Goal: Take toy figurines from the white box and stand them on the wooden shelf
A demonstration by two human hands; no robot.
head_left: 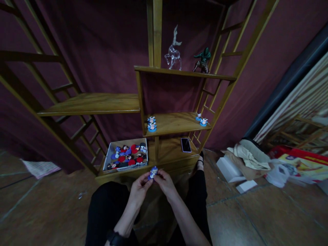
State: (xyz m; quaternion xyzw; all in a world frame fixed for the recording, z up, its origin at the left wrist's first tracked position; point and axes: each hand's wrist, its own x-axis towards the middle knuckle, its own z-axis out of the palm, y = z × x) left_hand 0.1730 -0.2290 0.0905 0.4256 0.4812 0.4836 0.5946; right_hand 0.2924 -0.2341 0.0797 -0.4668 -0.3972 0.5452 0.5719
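Observation:
Between both hands I hold a small purple-and-white figurine [153,172] upright, in front of the lowest shelf. My left hand [140,185] pinches it at the base on its left side. My right hand [164,182] has its fingers closed on its right side. Just beyond, to the left, a shallow cardboard box [105,160] holds several more figurines in purple, red and black. On the shelf above stand blue-based figurines: a pair at the left [152,127] and a pair at the right [204,122].
A phone [186,145] lies on the lowest shelf. A clear deer figure [174,54] and a dark green action figure [203,60] stand on the upper right shelf [184,71]. White boxes [230,169], a plastic bag [278,175] and a red-yellow package [304,164] lie on the right floor.

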